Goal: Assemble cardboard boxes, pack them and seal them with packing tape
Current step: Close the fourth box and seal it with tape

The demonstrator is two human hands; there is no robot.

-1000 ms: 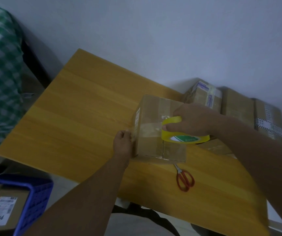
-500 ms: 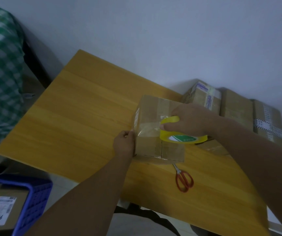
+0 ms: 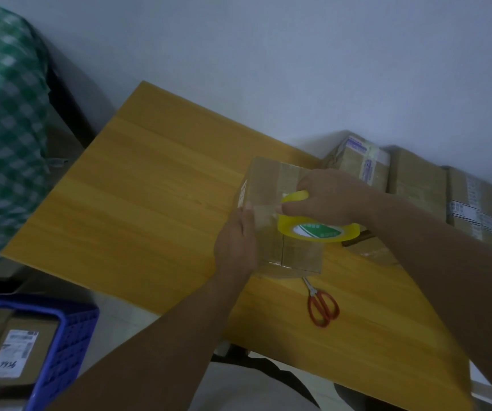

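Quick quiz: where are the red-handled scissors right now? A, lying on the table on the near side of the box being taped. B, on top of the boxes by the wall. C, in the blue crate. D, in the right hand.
A: the red-handled scissors lie on the wooden table just on the person's side of the cardboard box. The right hand grips the yellow tape roll, and the left hand rests against the box.
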